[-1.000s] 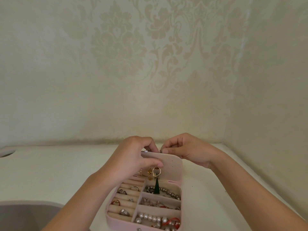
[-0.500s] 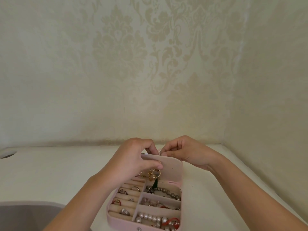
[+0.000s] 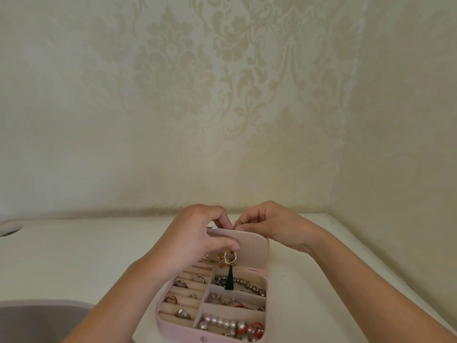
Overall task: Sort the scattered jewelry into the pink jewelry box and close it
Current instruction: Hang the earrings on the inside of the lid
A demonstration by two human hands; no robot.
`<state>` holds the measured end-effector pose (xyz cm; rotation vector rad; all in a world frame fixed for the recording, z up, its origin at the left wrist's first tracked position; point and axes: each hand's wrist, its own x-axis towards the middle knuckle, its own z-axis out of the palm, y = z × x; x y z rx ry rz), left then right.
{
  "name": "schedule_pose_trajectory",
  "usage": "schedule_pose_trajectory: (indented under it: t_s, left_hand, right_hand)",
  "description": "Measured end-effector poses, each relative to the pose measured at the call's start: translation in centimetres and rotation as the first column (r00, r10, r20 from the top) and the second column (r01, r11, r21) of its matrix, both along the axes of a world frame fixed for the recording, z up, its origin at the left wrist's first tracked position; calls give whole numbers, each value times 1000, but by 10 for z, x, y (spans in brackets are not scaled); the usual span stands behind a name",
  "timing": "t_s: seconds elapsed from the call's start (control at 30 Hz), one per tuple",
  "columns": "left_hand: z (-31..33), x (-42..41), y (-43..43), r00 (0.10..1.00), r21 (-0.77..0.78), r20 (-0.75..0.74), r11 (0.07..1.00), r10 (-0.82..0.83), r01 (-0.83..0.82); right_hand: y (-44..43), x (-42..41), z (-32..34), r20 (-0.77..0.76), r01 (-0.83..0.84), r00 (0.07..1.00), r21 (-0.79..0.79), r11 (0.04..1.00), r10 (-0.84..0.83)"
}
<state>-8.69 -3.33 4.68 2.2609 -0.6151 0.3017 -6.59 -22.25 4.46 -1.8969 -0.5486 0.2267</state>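
The pink jewelry box (image 3: 173, 329) lies open on the white counter, its lid (image 3: 254, 251) standing upright at the back. Rings sit in the left slots; pearls and beads fill the right compartments. A gold hoop earring with a dark green tassel (image 3: 230, 268) hangs on the lid's inner face. My left hand (image 3: 197, 238) grips the lid's top left edge, thumb pressed on the inside just above the hoop. My right hand (image 3: 267, 224) pinches at the lid's top edge from behind; whatever is between those fingertips is too small to make out.
The white counter (image 3: 86, 256) meets patterned wallpaper at the back and on the right. A grey sink basin (image 3: 37, 323) is at the lower left, and a rounded cut-out (image 3: 10, 229) shows at the far left edge.
Both hands stay at the lid's top edge with only slight finger shifts. The green tassel has swung back to hang straight down.
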Motion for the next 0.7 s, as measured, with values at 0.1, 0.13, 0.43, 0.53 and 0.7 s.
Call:
schedule_pose_trajectory:
  t_s: [0.1, 0.13, 0.43, 0.53, 0.7]
  left_hand:
    - [0, 1, 1, 1000, 1, -2, 1000, 3, -3]
    - [-1, 1, 1, 1000, -4, -8, 1000, 2, -2]
    - [0, 1, 1, 1000, 7, -16, 1000, -11, 11]
    - [2, 3, -1, 1000, 30, 2, 999, -10, 10]
    - [6, 15, -7, 998, 29, -56, 1000, -4, 6]
  right_hand:
    - [0, 2, -2, -41, -5, 999, 13, 1000, 6]
    - [0, 2, -4, -66, -9, 998, 17, 1000, 10]
    - [6, 5, -19, -428, -11, 894, 276, 961, 133]
    - [2, 7, -14, -413, 25, 907, 258, 966, 86]
    - [-13, 6, 0, -353, 152, 933, 210, 966, -70]
